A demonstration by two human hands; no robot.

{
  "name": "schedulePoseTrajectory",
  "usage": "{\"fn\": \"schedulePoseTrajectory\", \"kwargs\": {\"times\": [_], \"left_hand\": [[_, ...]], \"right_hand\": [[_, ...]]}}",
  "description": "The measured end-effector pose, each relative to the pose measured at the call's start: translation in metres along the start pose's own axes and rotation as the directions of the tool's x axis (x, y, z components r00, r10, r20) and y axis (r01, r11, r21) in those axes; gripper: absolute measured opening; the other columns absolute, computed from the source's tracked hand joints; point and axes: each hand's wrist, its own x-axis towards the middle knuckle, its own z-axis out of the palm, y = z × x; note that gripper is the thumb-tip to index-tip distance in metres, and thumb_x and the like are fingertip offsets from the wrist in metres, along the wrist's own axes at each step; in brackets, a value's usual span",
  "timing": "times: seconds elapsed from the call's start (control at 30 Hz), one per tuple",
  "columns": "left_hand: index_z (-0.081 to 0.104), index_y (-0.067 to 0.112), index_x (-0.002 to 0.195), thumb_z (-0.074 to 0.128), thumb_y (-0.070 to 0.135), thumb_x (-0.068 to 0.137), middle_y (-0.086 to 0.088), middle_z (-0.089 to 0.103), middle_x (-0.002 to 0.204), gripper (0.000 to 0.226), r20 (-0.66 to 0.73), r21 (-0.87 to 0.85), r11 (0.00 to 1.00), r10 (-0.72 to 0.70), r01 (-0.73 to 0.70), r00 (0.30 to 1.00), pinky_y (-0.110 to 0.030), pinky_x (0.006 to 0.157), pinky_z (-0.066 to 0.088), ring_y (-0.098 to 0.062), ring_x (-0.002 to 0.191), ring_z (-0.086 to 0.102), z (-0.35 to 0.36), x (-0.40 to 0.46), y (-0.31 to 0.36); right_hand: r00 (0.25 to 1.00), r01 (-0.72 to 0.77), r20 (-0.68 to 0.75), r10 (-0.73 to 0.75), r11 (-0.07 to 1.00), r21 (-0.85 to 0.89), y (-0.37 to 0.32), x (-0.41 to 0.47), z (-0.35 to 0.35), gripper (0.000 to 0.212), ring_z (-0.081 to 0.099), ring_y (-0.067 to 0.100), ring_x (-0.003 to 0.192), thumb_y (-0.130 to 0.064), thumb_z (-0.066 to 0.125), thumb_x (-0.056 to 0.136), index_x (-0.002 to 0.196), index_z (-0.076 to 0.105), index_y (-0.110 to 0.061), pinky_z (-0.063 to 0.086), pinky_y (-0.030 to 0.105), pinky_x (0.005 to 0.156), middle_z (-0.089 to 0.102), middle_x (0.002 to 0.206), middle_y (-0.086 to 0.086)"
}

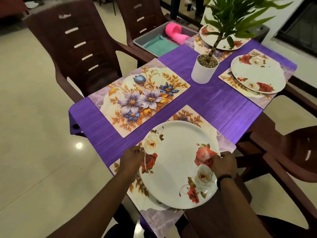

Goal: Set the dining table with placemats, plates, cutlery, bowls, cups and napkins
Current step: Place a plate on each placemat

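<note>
A white plate with red and white roses [178, 162] lies over the nearest floral placemat [187, 115]. My left hand [131, 158] grips its left rim and my right hand [223, 163] grips its right rim. A second rim shows under the plate's near left edge. To the left lies a floral placemat [139, 98] with no plate on it. Two more rose plates sit on placemats at the right [257, 74] and the far end [221, 43]. A grey tray [142, 38] at the back holds pink cups [175, 33] and green napkins [159, 45].
A potted plant in a white pot [203, 71] stands mid-table on the purple cloth [214, 103]. Brown chairs stand at the left [77, 47], behind the tray [142, 14] and at the right [295, 152]. The table's near edge is below my arms.
</note>
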Motion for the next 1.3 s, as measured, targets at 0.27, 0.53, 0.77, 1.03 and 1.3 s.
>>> {"fn": "schedulePoseTrajectory", "kwargs": {"times": [0.27, 0.53, 0.77, 1.03, 1.3], "left_hand": [[0.069, 0.017, 0.116, 0.062, 0.025, 0.095, -0.003, 0.071, 0.106, 0.023, -0.039, 0.033, 0.999, 0.000, 0.001, 0.999, -0.044, 0.085, 0.059, -0.021, 0.093, 0.068, -0.018, 0.008, -0.015], [0.071, 0.015, 0.114, 0.065, 0.023, 0.094, -0.003, 0.072, 0.103, 0.023, -0.079, 0.051, 0.998, 0.039, -0.035, 0.996, -0.045, 0.083, 0.060, -0.021, 0.090, 0.070, -0.020, 0.009, -0.024], [0.072, 0.015, 0.110, 0.065, 0.025, 0.093, -0.003, 0.073, 0.101, 0.020, -0.096, 0.123, 0.990, 0.073, -0.061, 0.993, -0.045, 0.086, 0.059, -0.020, 0.090, 0.069, -0.018, 0.008, -0.028], [0.070, 0.016, 0.105, 0.071, 0.025, 0.089, -0.002, 0.072, 0.098, 0.018, -0.070, 0.102, 0.993, 0.069, -0.062, 0.995, -0.044, 0.082, 0.060, -0.020, 0.088, 0.070, -0.023, 0.014, -0.033], [0.068, 0.017, 0.102, 0.070, 0.027, 0.090, -0.002, 0.072, 0.098, 0.015, -0.088, 0.122, 0.990, 0.085, -0.074, 0.992, -0.042, 0.083, 0.060, -0.020, 0.086, 0.069, -0.021, 0.017, -0.037]], "right_hand": [[0.999, 0.022, 0.025, -0.021, 1.000, -0.013, 0.001, -0.007, 0.007, 0.020, 0.058, 0.040, 0.098, -0.015, 0.059, 0.082, 0.097, 0.064, -0.003, 0.047, 0.047, 0.091, 0.066, 0.100, 0.022], [0.998, 0.050, 0.051, -0.049, 0.999, -0.018, 0.004, -0.007, 0.012, 0.024, 0.055, 0.041, 0.103, -0.011, 0.058, 0.085, 0.106, 0.063, 0.001, 0.046, 0.040, 0.084, 0.063, 0.108, 0.024], [0.996, 0.082, 0.049, -0.080, 0.996, -0.034, 0.006, -0.006, 0.013, 0.024, 0.056, 0.041, 0.101, -0.011, 0.057, 0.087, 0.107, 0.061, 0.001, 0.049, 0.044, 0.083, 0.063, 0.107, 0.024], [0.991, 0.128, 0.037, -0.125, 0.990, -0.065, 0.009, -0.008, 0.014, 0.023, 0.057, 0.041, 0.100, -0.010, 0.058, 0.088, 0.108, 0.060, 0.001, 0.051, 0.045, 0.082, 0.062, 0.106, 0.024], [0.986, 0.165, 0.019, -0.164, 0.979, -0.118, 0.010, -0.009, 0.015, 0.023, 0.056, 0.044, 0.101, -0.009, 0.058, 0.090, 0.110, 0.060, 0.001, 0.050, 0.049, 0.084, 0.060, 0.107, 0.027]]}}
